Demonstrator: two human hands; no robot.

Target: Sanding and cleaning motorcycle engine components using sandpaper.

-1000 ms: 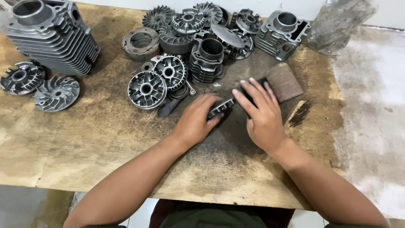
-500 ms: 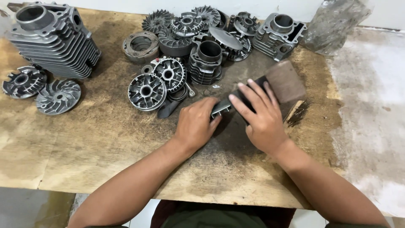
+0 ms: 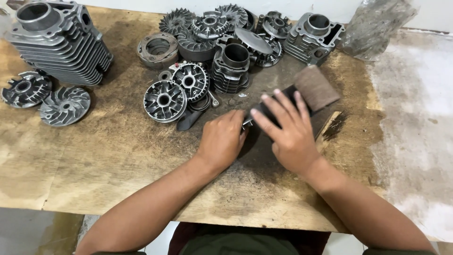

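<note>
Brown, worn sandpaper sheet (image 3: 315,89) curls up just right of the small finned grey metal cylinder (image 3: 230,69); I see right-hand (image 3: 289,132) fingers spread flat on it, left hand (image 3: 222,139) curled over a half-hidden metal part (image 3: 246,123). Since before, the sheet's far end lifted.

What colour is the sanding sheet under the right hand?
Brown sanding sheet, its far end free of the right hand; head view.

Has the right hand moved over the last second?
Cannot tell: the right hand lies on the sandpaper at much the same spot below the small cylinder, though the camera shifts slightly.
</note>
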